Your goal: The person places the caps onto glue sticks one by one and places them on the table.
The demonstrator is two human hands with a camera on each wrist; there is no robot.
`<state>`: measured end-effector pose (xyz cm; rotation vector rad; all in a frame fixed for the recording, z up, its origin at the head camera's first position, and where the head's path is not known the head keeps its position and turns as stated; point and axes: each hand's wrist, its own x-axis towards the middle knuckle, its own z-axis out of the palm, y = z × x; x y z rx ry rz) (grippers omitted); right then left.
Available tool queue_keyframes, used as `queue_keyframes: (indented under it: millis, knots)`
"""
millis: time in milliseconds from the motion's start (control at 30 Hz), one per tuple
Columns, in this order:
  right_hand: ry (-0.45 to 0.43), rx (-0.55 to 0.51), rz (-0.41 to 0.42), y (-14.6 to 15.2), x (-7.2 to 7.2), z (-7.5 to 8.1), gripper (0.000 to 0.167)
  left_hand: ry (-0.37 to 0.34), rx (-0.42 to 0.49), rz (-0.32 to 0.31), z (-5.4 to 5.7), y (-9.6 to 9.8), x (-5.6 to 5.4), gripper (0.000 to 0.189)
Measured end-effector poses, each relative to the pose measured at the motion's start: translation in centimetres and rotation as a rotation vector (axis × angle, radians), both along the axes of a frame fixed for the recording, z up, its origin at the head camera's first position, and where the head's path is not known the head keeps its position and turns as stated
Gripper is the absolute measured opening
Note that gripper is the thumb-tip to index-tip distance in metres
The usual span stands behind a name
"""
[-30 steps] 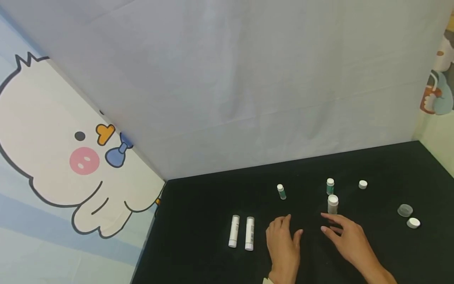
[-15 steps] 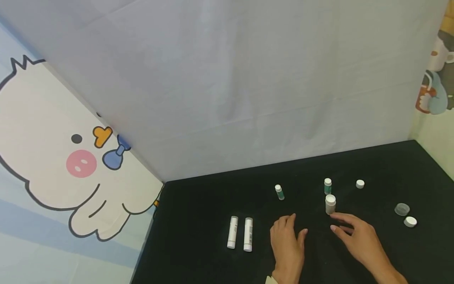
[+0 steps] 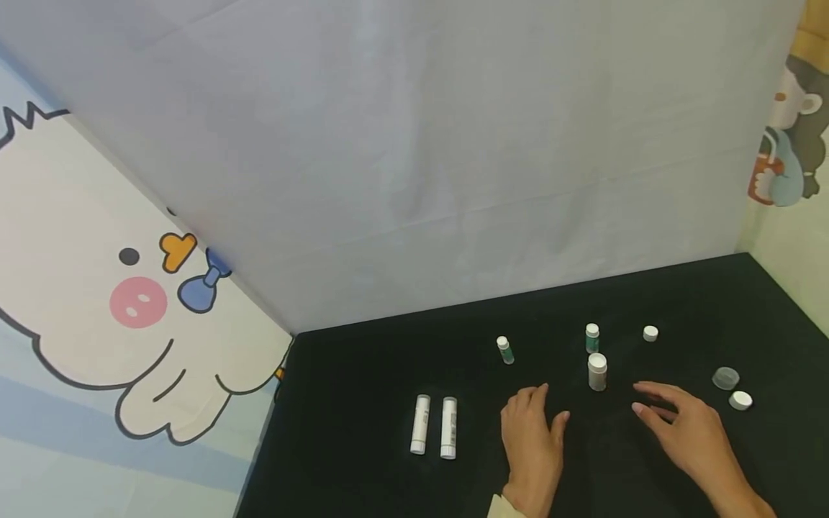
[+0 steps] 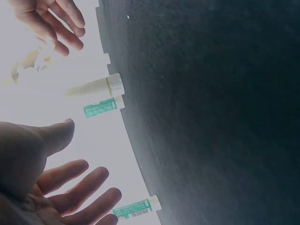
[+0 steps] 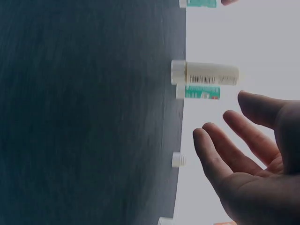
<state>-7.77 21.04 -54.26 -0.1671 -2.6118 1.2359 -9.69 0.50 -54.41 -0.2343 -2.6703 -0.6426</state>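
In the head view my left hand, palm inward with fingers extended and thumb apart, holds nothing. It is between the two white tubes on its left and a standing white bottle. My right hand sits to the right of that bottle, fingers loosely bent and a gap before the thumb. Behind the bottle is a small green-labelled bottle. Another green-labelled bottle stands farther left. The right wrist view shows a barcode on the white bottle beyond my thumb.
Toward the right lie a white cap, a clear round lid and another white cap on the black table. A grey-white cloth backdrop rises behind, with cartoon-printed panels on both sides.
My right hand has moved right, away from the white bottle. My left hand has shifted slightly right. The head view has turned a little rightward; the bottles and caps keep their places.
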Motion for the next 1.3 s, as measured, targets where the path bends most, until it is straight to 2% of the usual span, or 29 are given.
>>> queue_keyframes:
  millis: [367, 600, 833, 967, 1133, 1300]
  knots:
    - [-0.013, 0.017, -0.087, 2.8, 0.0, 0.2, 0.029, -0.079, 0.006, -0.001, 0.2, 0.9, -0.3, 0.043]
    - [-0.026, 0.039, -0.138, 4.2, -0.1, 0.7, 0.03, -0.03, 0.005, -0.017, 0.0, 1.5, -0.3, 0.044]
    - [0.058, 0.073, -0.193, 5.1, -0.2, 0.7, 0.029, -0.013, 0.02, -0.035, 0.3, 2.2, -0.5, 0.045]
    - [0.065, 0.091, -0.243, 5.5, -0.4, 0.8, 0.03, 0.001, 0.025, -0.042, 0.4, 2.7, -0.8, 0.045]
    - [0.058, 0.113, -0.306, 5.8, -0.8, 0.7, 0.031, -0.009, 0.04, -0.053, 0.4, 3.2, -1.2, 0.045]
    - [0.046, 0.154, -0.325, 6.4, -1.2, 0.5, 0.035, -0.031, 0.041, -0.055, 0.5, 3.6, -1.6, 0.046]
